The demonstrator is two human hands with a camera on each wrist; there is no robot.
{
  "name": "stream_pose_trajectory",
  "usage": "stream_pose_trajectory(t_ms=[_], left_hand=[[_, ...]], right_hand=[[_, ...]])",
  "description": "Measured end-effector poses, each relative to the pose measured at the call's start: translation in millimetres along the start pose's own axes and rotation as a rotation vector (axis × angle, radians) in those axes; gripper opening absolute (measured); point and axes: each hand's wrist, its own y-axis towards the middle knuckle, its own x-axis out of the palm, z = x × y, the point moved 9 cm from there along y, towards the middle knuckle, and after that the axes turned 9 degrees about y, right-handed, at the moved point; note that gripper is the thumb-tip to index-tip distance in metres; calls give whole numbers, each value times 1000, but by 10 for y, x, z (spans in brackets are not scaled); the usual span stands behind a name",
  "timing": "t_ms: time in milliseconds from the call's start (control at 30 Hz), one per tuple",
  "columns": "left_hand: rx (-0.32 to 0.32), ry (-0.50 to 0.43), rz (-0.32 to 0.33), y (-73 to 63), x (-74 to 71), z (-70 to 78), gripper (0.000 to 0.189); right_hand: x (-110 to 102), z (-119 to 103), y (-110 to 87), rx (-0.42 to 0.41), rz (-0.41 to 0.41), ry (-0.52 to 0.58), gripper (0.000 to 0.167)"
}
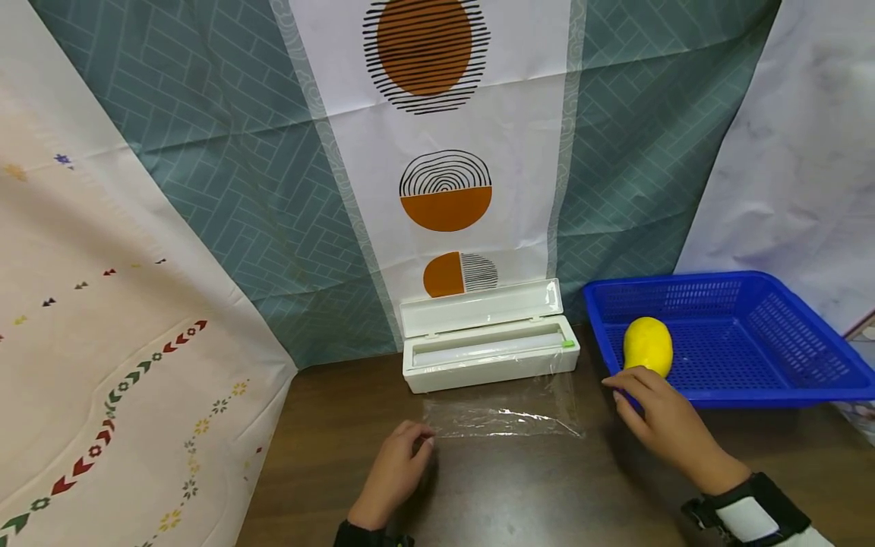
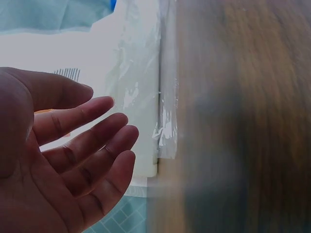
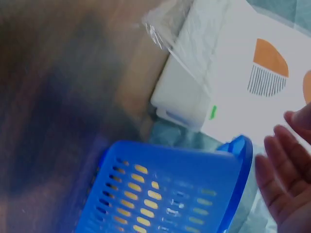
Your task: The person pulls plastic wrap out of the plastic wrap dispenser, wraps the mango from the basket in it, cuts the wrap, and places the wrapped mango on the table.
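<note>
A white box (image 1: 492, 368) with its lid (image 1: 481, 310) raised stands at the back of the table. Inside lies a roll of cling film (image 1: 488, 349); a clear sheet of film (image 1: 502, 418) hangs over the front and onto the table. My left hand (image 1: 396, 471) hovers beside the sheet's left end, its fingers loosely bent and nothing between them. Over at the blue basket (image 1: 786, 395), my right hand (image 1: 666, 422) is at the near left corner, holding nothing, fingers relaxed. A smooth yellow fruit (image 1: 648, 346), perhaps a mango, sits in the basket just beyond those fingers.
Behind the box hangs a green patterned cloth (image 1: 225, 167) with a white printed strip (image 1: 526, 152). A cream cloth (image 1: 102, 342) with small motifs borders the brown wooden table (image 1: 506, 494) on the left. White cloth (image 1: 800, 167) hangs behind the basket.
</note>
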Motion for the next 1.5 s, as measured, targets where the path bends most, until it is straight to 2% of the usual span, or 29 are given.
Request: stream_pose_trajectory(t_ms=[400, 733, 900, 1067, 1233, 1500], left_hand=[[33, -18, 42, 84, -23, 174, 15], [12, -85, 9, 166, 23, 194, 17], [11, -109, 18, 193, 67, 191, 18], [-16, -136, 33, 205, 42, 161, 17], [4, -139, 50, 219, 59, 170, 14], [22, -147, 29, 228, 148, 215, 14]], right_hand=[[-68, 504, 79, 195, 4, -3, 38], [27, 850, 70, 396, -98, -30, 51], [60, 961, 127, 441, -125, -52, 60], [58, 1037, 197, 464, -142, -89, 66], [64, 1141, 222, 517, -173, -117, 73], [98, 1286, 211, 603, -219, -123, 85]])
